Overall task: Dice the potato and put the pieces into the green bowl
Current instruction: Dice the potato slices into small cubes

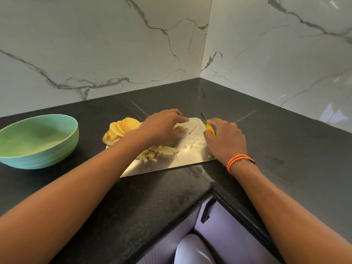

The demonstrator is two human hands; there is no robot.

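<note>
A shiny metal cutting board lies on the black counter. Round potato slices are fanned out at its far left corner. A heap of diced potato pieces lies mid-board. My left hand is curled over a few potato strips and holds them down. My right hand grips a yellow-handled knife at the board's right edge, with the blade pointing away from me. The green bowl stands to the left and holds no pieces that I can see.
Marble walls meet in a corner behind the black counter. The counter's rounded front edge runs just below the board, with lilac cabinet fronts underneath. An orange cord bracelet sits on my right wrist.
</note>
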